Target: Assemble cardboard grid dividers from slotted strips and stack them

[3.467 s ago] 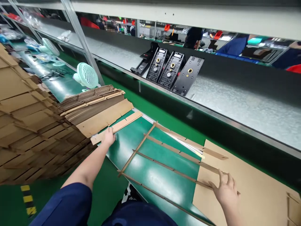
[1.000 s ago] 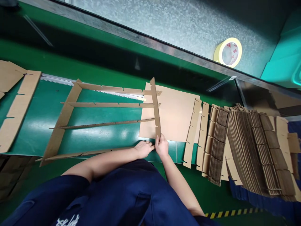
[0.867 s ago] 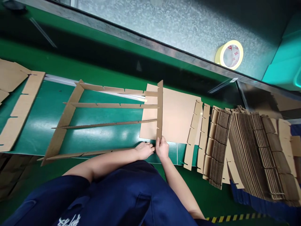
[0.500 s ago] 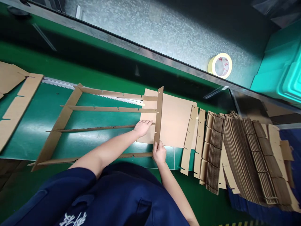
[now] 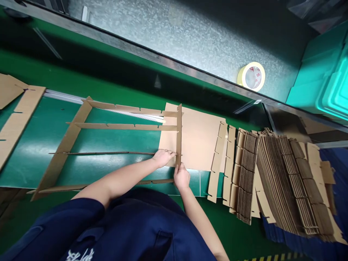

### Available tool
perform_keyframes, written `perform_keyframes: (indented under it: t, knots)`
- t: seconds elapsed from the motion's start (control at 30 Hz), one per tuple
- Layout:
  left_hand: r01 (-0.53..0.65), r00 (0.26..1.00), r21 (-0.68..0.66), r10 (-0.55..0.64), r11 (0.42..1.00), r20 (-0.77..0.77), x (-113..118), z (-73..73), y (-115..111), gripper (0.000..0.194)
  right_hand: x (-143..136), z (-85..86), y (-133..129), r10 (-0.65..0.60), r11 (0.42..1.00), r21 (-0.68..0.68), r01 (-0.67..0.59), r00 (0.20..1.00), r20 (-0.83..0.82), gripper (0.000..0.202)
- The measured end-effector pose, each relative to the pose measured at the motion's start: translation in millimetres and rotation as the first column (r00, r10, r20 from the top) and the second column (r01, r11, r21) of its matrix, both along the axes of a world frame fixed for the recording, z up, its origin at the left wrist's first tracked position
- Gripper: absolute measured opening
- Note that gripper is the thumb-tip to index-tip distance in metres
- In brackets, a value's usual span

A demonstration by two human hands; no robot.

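Note:
Several long slotted cardboard strips stand on edge on the green table (image 5: 106,139), joined at the left to a cross strip (image 5: 66,145). My left hand (image 5: 164,158) is closed on the right end of the third long strip (image 5: 108,153), where it meets the right cross strip (image 5: 179,134). My right hand (image 5: 182,177) grips the lower end of that right cross strip, near the end of the lowest long strip (image 5: 154,181). The two upper long strips meet the right cross strip too. A flat cardboard sheet (image 5: 202,137) lies beneath it.
Two loose slotted strips (image 5: 216,163) lie right of the sheet, beside thick stacks of slotted cardboard (image 5: 280,181). More cardboard (image 5: 20,116) is at the far left. On the raised metal shelf (image 5: 163,36) stand a yellow tape roll (image 5: 251,76) and a teal bin (image 5: 320,76).
The right cross strip has shifted slightly left and stands more upright. My left hand has moved down with the third strip, whose end now reaches the cross strip's lower part.

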State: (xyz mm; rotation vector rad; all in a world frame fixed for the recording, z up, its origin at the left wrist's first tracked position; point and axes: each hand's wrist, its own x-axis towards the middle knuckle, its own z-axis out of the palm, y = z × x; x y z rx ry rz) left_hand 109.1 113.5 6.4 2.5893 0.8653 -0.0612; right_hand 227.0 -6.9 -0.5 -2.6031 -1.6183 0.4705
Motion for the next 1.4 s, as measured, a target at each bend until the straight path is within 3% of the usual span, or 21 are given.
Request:
perform_keyframes:
  t: [0.17, 0.27, 0.37, 0.43, 0.5, 0.6, 0.73, 0.9, 1.1, 1.3, 1.4]
  knots:
    - [-0.015, 0.999, 0.003, 0.015, 1.0, 0.029, 0.6, -0.1, -0.2, 0.039, 1.0, 6.4, -2.3, -0.006, 0.999, -0.033, 0.006, 1.0, -0.017, 0.034]
    - [-0.034, 0.995, 0.017, 0.032, 0.999, 0.093, -1.5, 1.1, 4.6, 0.034, 11.1, 12.4, 8.0, 0.003, 0.99, 0.138, 0.001, 1.0, -0.029, 0.043]
    - [-0.079, 0.974, 0.064, 0.063, 0.995, 0.219, -1.5, 6.3, 18.6, 0.038, 22.3, 20.1, 43.0, 0.003, 0.948, 0.32, 0.003, 1.0, -0.018, 0.054]
    - [-0.154, 0.952, 0.139, 0.109, 0.978, 0.285, 3.1, 12.7, 35.3, 0.035, 26.3, 25.4, 75.8, 0.025, 0.938, 0.347, -0.014, 0.999, -0.028, 0.056]
    - [-0.261, 0.938, 0.206, 0.197, 0.943, 0.285, 12.1, 20.2, 57.1, 0.04, 26.8, 29.4, 106.1, 0.049, 0.953, 0.302, -0.028, 0.997, -0.063, 0.052]
    - [-0.32, 0.946, 0.206, 0.298, 0.925, 0.131, 27.5, 28.5, 90.9, 0.047, 24.7, 30.6, 131.1, 0.002, 0.987, 0.162, 0.014, 0.995, -0.097, 0.041]
    - [-0.261, 0.965, 0.15, 0.259, 0.953, 0.034, 34.8, 25.2, 113.1, 0.038, 26.1, 26.3, 129.2, -0.07, 0.993, 0.092, 0.074, 0.997, -0.044, 0.036]
    - [-0.183, 0.983, 0.133, 0.179, 0.974, 0.041, 25.9, 11.0, 105.4, 0.043, 27.6, 24.1, 125.3, -0.06, 0.994, 0.095, 0.062, 0.998, -0.024, 0.032]
    - [-0.167, 0.985, 0.136, 0.158, 0.977, 0.073, 23.3, 3.7, 101.6, 0.043, 23.3, 18.3, 133.0, -0.076, 0.997, 0.032, 0.076, 0.997, 0.001, 0.034]
    - [-0.108, 0.99, 0.15, 0.092, 0.983, 0.11, 21.1, 8.6, 111.5, 0.029, 23.2, 13.0, 129.6, -0.06, 0.996, 0.073, 0.059, 0.998, 0.011, 0.033]
    - [-0.199, 0.971, 0.221, 0.161, 0.955, 0.179, 30.7, 18.0, 137.9, 0.031, 24.3, 12.9, 126.9, -0.058, 0.995, 0.081, 0.057, 0.998, 0.002, 0.033]
